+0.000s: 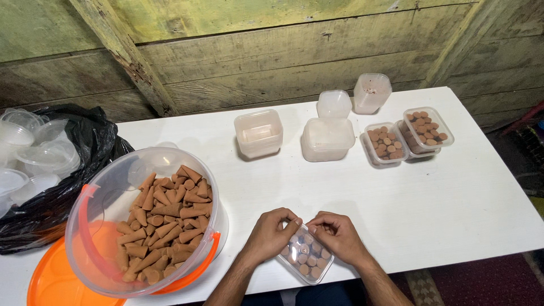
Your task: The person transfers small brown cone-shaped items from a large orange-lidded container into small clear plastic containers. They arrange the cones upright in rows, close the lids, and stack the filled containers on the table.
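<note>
We hold a small clear box [306,259] of brown cones at the near edge of the white table [453,192], just in front of us. It lies flat with its lid up, its long axis slanting from far-left to near-right, one short end pointing toward the near edge. Our left hand [271,233] and right hand [339,235] flank it, fingertips curled down onto the far rim of the lid, pinching there as if pressing it closed; neither hand lifts the box, so the table carries the load.

To the near left, a large clear bucket [113,192] with an orange handle lies tipped on its side, mouth toward us, so the loose cones [167,221] inside are easy to reach. It rests on an orange lid [51,283]. Farther left, a black bag [96,141] holds empty clear lids and boxes.

At the far side stand empty boxes [259,133] upside down, and to the right two filled boxes [386,144], set well apart from our hands along the green plank wall [283,56].
</note>
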